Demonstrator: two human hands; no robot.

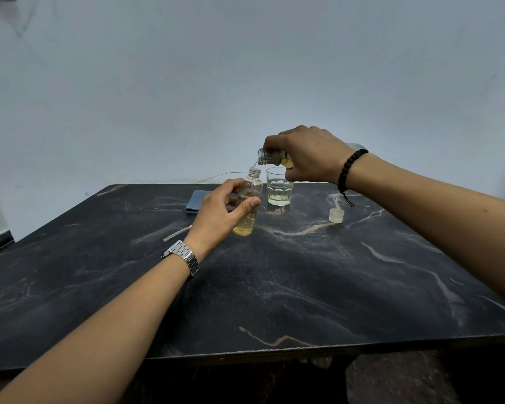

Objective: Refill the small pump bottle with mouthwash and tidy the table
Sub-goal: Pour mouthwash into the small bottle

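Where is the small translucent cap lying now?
In the head view, the small translucent cap lies on the dark marble table, right of centre, to the right of the clear drinking glass and below the right wrist.

A matt black marble-patterned counter is seen. The small bottle and tumbler are shown clear and glossy; a polished metal watch at centre left.

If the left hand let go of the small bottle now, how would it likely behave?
The small bottle is tall, narrow and only partly filled, so it would probably tip at a nudge. It looks like light clear plastic. With its neck open under the big bottle, tipping would likely spill liquid.
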